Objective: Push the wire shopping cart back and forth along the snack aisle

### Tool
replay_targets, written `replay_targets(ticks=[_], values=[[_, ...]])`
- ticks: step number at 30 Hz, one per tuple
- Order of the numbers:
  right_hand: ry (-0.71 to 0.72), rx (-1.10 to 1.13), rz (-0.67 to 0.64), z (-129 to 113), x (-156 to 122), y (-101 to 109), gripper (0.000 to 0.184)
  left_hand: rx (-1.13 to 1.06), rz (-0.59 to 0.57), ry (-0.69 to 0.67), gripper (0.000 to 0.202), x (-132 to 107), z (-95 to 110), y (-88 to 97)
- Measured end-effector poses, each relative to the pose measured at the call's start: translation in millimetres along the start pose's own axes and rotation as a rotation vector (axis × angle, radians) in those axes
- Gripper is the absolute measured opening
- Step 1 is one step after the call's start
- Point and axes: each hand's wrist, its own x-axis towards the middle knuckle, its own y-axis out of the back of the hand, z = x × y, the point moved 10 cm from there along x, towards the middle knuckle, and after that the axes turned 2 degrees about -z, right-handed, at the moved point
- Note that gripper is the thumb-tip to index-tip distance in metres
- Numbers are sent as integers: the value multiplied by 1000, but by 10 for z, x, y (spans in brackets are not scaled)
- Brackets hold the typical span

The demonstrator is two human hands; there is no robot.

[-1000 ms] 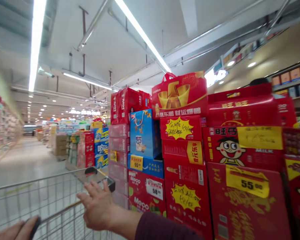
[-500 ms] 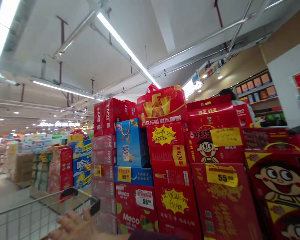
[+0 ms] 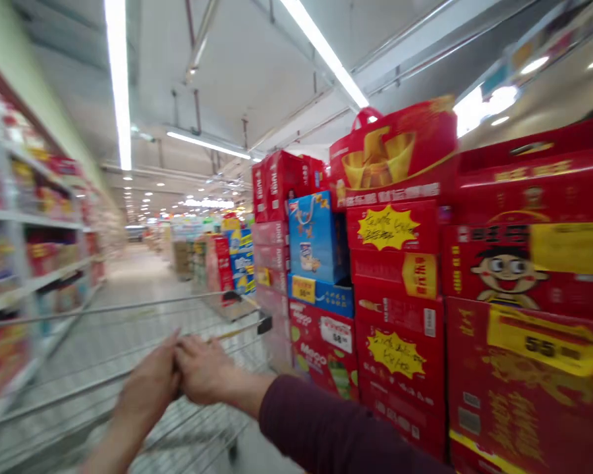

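Since the wire shopping cart looked light and rigid, the left hand and right hand took its handle bar mid-span, fingers curled closed around it.

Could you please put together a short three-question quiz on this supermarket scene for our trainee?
1. What are the left hand and right hand on?
2. True or false: the yellow price label on the large red box reads 55.
3. Which arm shows the dark maroon sleeve: A, the left arm, or B, the right arm?

Key: 1, the handle of the wire shopping cart; 2, true; 3, B.
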Motion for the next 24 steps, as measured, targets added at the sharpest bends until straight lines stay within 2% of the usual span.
replay_targets(ticks=[3, 5, 9, 12, 16, 24], values=[[-91, 76, 6, -68, 41, -121, 50, 118, -127, 19, 53, -325, -152, 90], [-68, 113, 37, -167, 76, -225, 49, 185, -184, 33, 52, -475, -175, 199], [-58, 146, 143, -231, 65, -358, 39, 363, -210, 160, 54, -609, -206, 442], [-27, 135, 198, -161, -3, -415, 37, 403, -273, 170, 54, -639, -154, 469], [-28, 91, 255, 125, -160, -446, 37, 427, -322, 190, 51, -661, -110, 451], [-89, -27, 384, 1012, -568, -364, 37, 525, -363, 306, 52, -635, -73, 447]])
